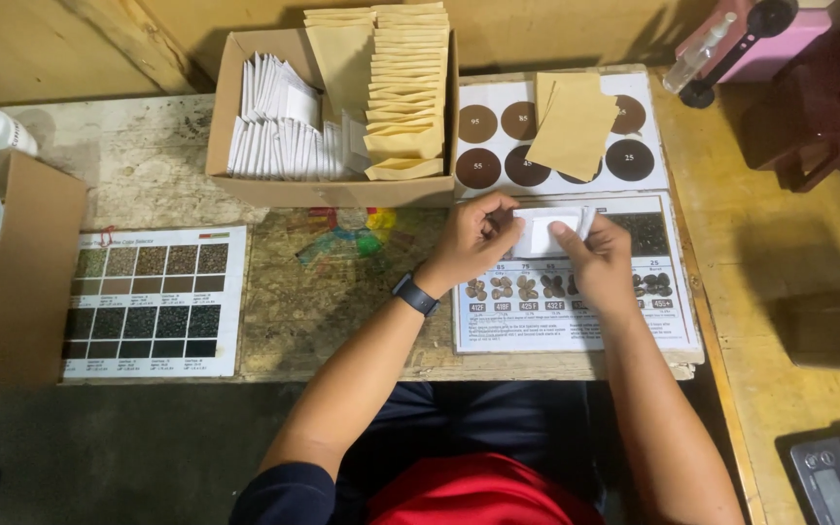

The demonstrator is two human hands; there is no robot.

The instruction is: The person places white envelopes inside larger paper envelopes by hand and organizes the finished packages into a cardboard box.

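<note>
Both hands pinch one small white packet (548, 231), centre-right of the frame. Left hand (473, 241) grips its left edge with fingertips curled in, right hand (595, 258) holds the right edge with the thumb laid across the packet's face. Packet is lifted just above a laminated bean chart (668, 321) on the table. Dark watch (414, 294) on the left wrist.

Just above the hands — a card of brown numbered discs (498, 146) with a few loose tan envelopes (571, 122) lying across it.

Upper centre: an open cardboard box (235, 126), white packets (279, 126) stacked on edge in its left half, tan envelopes (405, 87) fanned in a row on the right.

Lower left: a second chart of dark sample squares (153, 301) flat on the worn wooden table (332, 311). Another cardboard box (26, 272) sits at the far left edge. Pink spray bottle (741, 39) in the upper right corner; a scale's grey corner (838, 472) at lower right.
</note>
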